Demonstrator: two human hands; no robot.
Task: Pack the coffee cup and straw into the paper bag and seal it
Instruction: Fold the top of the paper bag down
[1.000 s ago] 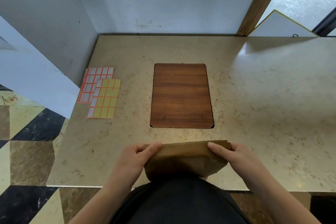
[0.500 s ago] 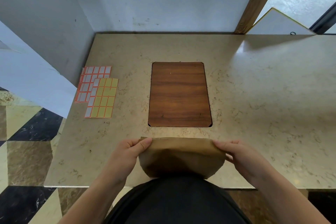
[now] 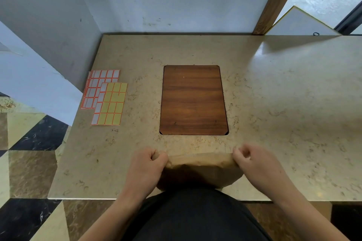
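Observation:
A brown paper bag (image 3: 199,170) stands at the near edge of the stone table (image 3: 274,103), close against my body. Its top is folded over into a flat band. My left hand (image 3: 146,170) grips the left end of that folded top with curled fingers. At the right end, my right hand (image 3: 252,164) pinches the fold the same way. The coffee cup and the straw are not visible; the bag's inside is hidden.
Two sheets of label stickers (image 3: 105,96), one white with orange borders and one mostly yellow, lie at the table's left edge. A dark wooden panel (image 3: 193,100) is set into the tabletop beyond the bag. Walls close off the back and left.
Both hands have curled tighter and rolled the bag's top further down. The folded band now sits lower and narrower than before.

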